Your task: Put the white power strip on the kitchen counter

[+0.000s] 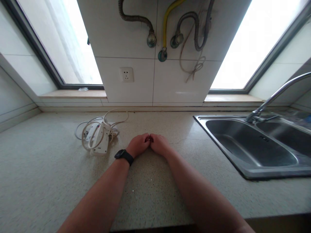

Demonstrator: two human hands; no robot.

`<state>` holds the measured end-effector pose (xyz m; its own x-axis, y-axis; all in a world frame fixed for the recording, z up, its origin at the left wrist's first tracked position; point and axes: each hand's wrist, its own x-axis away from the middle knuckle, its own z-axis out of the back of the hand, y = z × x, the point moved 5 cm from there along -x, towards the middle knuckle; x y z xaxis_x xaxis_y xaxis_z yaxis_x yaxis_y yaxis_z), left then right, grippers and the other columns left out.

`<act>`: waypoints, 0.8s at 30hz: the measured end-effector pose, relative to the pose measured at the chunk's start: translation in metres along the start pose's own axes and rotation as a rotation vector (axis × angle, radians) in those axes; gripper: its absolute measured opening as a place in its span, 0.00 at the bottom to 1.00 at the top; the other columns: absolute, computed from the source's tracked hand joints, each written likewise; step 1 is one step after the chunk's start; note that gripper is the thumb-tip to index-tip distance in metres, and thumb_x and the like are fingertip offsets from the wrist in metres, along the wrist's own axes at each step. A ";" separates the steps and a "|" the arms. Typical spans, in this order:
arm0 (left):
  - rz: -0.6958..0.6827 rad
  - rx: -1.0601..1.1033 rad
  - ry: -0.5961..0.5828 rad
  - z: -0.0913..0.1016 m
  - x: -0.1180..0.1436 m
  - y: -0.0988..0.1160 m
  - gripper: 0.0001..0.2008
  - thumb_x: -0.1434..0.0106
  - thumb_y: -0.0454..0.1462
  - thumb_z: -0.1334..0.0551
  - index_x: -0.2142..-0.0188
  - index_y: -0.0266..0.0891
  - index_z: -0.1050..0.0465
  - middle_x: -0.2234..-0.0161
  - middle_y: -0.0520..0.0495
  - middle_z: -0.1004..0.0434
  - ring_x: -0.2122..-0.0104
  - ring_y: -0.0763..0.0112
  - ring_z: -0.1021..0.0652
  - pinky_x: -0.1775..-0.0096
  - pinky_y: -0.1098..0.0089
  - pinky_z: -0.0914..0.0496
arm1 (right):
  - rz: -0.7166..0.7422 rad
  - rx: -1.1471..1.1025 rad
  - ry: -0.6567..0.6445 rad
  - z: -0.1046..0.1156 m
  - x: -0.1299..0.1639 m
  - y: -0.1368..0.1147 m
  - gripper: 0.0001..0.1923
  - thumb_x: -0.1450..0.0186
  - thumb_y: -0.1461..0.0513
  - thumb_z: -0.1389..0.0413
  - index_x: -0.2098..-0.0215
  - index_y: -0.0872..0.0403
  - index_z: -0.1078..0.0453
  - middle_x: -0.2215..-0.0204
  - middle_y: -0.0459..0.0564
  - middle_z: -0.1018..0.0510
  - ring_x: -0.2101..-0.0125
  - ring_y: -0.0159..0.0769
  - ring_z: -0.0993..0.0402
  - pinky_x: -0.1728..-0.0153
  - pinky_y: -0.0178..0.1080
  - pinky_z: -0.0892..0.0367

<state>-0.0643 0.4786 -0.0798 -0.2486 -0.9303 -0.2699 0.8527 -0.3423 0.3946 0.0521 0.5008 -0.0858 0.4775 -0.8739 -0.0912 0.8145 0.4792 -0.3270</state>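
Observation:
My left hand (139,144) and my right hand (159,144) meet knuckle to knuckle, low over the speckled countertop (155,200). Both have their fingers curled closed. Whatever they hold between them, if anything, is hidden by the fingers. A black watch (124,156) circles my left wrist. Left of that hand lies a white power strip (100,139), with its white cord (88,124) looped loosely over and around it.
On the right a double steel sink (233,168) is set into the counter, with a chrome faucet (279,92) behind it. A socket (126,74), a yellow pipe (165,29) and grey hoses (136,18) are on the tiled wall between two windows.

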 end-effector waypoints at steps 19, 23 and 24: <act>0.023 -0.026 -0.013 0.001 0.000 0.000 0.05 0.38 0.35 0.46 0.68 0.41 0.32 0.72 0.49 0.26 0.72 0.69 0.29 0.70 0.69 0.43 | -0.018 -0.002 -0.005 0.000 0.000 0.000 0.12 0.36 0.62 0.51 0.58 0.50 0.27 0.60 0.52 0.20 0.59 0.40 0.26 0.64 0.36 0.42; 0.023 -0.025 -0.010 0.001 0.000 0.000 0.05 0.38 0.36 0.46 0.68 0.41 0.32 0.72 0.49 0.26 0.72 0.69 0.29 0.70 0.69 0.44 | -0.016 0.000 0.000 0.001 0.000 0.000 0.12 0.36 0.62 0.51 0.58 0.50 0.28 0.60 0.52 0.20 0.59 0.40 0.26 0.65 0.36 0.42; 0.021 -0.024 -0.011 0.001 0.000 0.001 0.05 0.38 0.36 0.46 0.68 0.41 0.32 0.72 0.49 0.26 0.71 0.69 0.29 0.69 0.69 0.43 | -0.017 0.000 -0.004 0.001 0.000 0.000 0.12 0.36 0.62 0.51 0.58 0.50 0.28 0.59 0.52 0.20 0.59 0.40 0.26 0.64 0.36 0.41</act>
<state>-0.0644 0.4780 -0.0788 -0.2358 -0.9386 -0.2520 0.8683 -0.3200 0.3791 0.0526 0.5005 -0.0846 0.4648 -0.8817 -0.0815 0.8228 0.4640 -0.3281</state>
